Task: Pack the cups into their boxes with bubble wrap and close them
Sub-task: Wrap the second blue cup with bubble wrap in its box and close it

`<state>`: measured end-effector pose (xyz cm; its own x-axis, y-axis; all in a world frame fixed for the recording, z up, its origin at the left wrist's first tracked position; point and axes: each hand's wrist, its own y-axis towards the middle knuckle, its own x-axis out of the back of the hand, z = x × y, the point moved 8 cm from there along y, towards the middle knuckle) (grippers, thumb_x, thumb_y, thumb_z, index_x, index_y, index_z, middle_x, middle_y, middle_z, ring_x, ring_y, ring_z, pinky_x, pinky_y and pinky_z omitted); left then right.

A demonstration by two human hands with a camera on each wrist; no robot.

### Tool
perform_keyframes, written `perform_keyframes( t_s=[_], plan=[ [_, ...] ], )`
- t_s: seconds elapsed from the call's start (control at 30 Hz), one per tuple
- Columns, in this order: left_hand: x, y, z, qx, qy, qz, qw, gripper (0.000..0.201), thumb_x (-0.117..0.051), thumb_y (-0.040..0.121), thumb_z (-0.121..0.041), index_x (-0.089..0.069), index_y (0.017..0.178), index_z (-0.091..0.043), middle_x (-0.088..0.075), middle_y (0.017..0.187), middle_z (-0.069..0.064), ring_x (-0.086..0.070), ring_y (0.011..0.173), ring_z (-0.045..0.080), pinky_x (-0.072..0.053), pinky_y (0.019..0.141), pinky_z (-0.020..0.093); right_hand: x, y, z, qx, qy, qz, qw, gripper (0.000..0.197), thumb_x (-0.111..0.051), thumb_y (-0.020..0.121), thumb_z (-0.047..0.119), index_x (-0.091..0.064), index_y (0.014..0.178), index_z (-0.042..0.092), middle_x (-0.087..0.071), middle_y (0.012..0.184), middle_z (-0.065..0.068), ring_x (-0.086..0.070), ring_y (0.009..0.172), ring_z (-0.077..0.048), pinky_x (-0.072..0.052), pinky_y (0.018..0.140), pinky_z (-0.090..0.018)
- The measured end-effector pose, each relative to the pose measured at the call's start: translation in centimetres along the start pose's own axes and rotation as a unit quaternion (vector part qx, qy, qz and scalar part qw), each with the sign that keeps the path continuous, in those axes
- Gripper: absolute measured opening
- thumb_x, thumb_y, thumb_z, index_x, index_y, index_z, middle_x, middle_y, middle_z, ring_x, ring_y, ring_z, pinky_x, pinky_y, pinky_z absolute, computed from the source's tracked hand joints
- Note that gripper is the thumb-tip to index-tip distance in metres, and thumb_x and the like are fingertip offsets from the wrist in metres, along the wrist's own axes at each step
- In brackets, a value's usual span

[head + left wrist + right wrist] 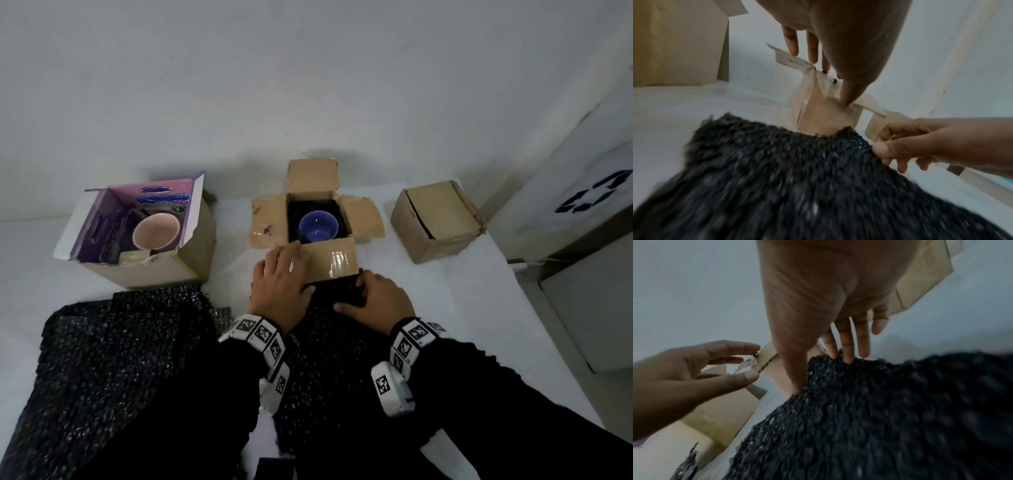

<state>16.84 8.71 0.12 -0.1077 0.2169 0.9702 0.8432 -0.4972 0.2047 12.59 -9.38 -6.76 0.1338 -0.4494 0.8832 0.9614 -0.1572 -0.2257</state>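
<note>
A blue cup [318, 226] sits in the open middle box [270, 222], which is lined in black. My left hand [291, 270] holds that box's near flap [334, 258], fingers over its top edge and thumb [849, 65] on its taped outer face. My right hand [363, 294] pinches the far edge of a black bubble wrap sheet [329, 342] right against the box's near wall; in the right wrist view its fingers [846, 344] lie on top of the wrap [879, 402]. A pink cup [156, 231] sits in the open left box [157, 270].
A closed cardboard box [438, 222] stands to the right of the middle one. A second heap of black bubble wrap [120, 342] lies at the near left. A white bin with a recycling mark [589, 192] stands at the far right, beyond the white surface's edge.
</note>
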Motion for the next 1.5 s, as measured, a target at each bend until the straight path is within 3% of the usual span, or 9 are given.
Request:
perform_keyframes(
  t_s=[0.27,0.43,0.57,0.7,0.83,0.93,1.07,1.23,1.5],
  plan=[
    [-5.6,-7.5,1.3,0.037,0.013,0.263,0.964,0.093,-0.062,0.079,-0.060,-0.011,0.150,-0.028,-0.024,0.151,0.003,-0.037,0.131,0.029,-0.037,0.102,0.045,-1.1,-2.7,1.3,0.016,-0.007,-0.029,0.999,0.013,-0.068,0.080,0.019,-0.064,0.090,0.027,-0.061,0.098,0.000,-0.050,0.101,-0.026,-0.040,0.082,-0.035],
    [-1.6,-6.7,0.9,0.022,-0.059,0.103,0.993,0.098,-0.066,0.069,-0.063,-0.026,0.148,-0.021,-0.042,0.142,0.003,-0.040,0.125,0.026,-0.038,0.100,0.043,1.0,-4.3,3.9,0.130,0.187,-0.032,0.973,0.020,-0.060,0.079,0.003,-0.054,0.088,0.021,-0.056,0.095,0.001,-0.055,0.086,-0.019,-0.047,0.079,-0.037],
    [1.3,-4.6,0.3,0.055,-0.226,0.074,0.970,0.031,-0.063,0.085,-0.024,-0.061,0.114,-0.015,-0.068,0.102,0.013,-0.063,0.095,0.033,-0.048,0.077,0.036,3.8,-5.0,5.8,0.158,0.256,-0.076,0.951,0.028,-0.068,0.081,0.011,-0.054,0.104,0.020,-0.061,0.103,0.005,-0.058,0.096,-0.013,-0.048,0.084,-0.032],
    [4.7,-3.0,1.2,0.133,-0.324,-0.037,0.936,0.029,-0.055,0.094,-0.029,-0.065,0.112,-0.008,-0.070,0.101,0.018,-0.064,0.093,0.034,-0.045,0.075,0.029,3.9,-4.7,5.7,0.076,0.279,0.029,0.957,0.088,-0.089,0.065,0.030,-0.039,0.137,0.024,-0.055,0.130,0.004,-0.051,0.116,-0.010,-0.042,0.098,-0.029],
    [7.4,-2.3,3.4,0.215,-0.381,-0.122,0.891,0.028,-0.053,0.097,-0.025,-0.063,0.108,-0.001,-0.067,0.101,0.021,-0.062,0.095,0.034,-0.035,0.069,0.021,3.8,-4.7,5.3,0.010,0.304,0.106,0.947,0.015,-0.067,0.089,0.011,-0.065,0.103,0.011,-0.068,0.099,-0.007,-0.065,0.097,-0.027,-0.048,0.092,-0.037],
    [7.9,-2.0,5.4,0.241,-0.364,-0.134,0.890,0.030,-0.057,0.094,-0.020,-0.056,0.117,-0.002,-0.065,0.108,0.020,-0.059,0.102,0.036,-0.036,0.072,0.022,6.2,-4.4,6.4,0.002,0.379,0.093,0.921,0.027,-0.047,0.096,0.003,-0.061,0.115,0.016,-0.067,0.109,-0.010,-0.064,0.099,-0.026,-0.047,0.095,-0.038],
    [11.7,-2.3,4.7,0.094,-0.196,-0.219,0.951,0.087,-0.062,0.068,-0.027,-0.029,0.145,-0.007,-0.034,0.146,0.016,-0.033,0.135,0.031,-0.025,0.111,0.038,9.8,-3.8,8.7,0.033,0.317,0.057,0.946,0.025,-0.047,0.095,0.011,-0.063,0.115,0.013,-0.065,0.112,-0.009,-0.060,0.103,-0.025,-0.043,0.089,-0.032],
    [9.3,-2.5,0.3,-0.109,-0.050,0.003,0.993,0.134,-0.064,0.048,-0.084,0.001,0.152,-0.031,-0.018,0.157,-0.001,-0.011,0.146,0.023,-0.003,0.115,0.055,10.6,-3.7,10.5,0.067,0.302,0.077,0.948,0.019,-0.069,0.086,0.023,-0.067,0.104,0.017,-0.070,0.104,-0.004,-0.063,0.095,-0.018,-0.045,0.080,-0.026],
    [5.6,-0.9,0.5,-0.119,-0.106,0.082,0.984,0.036,-0.057,0.070,-0.013,-0.061,0.105,-0.004,-0.057,0.103,0.015,-0.052,0.096,0.035,-0.043,0.083,0.041,8.2,-3.4,10.1,0.130,0.054,0.153,0.978,0.036,-0.082,0.074,0.021,-0.066,0.105,0.012,-0.066,0.096,0.005,-0.063,0.093,-0.016,-0.043,0.070,-0.019]
  ],
)
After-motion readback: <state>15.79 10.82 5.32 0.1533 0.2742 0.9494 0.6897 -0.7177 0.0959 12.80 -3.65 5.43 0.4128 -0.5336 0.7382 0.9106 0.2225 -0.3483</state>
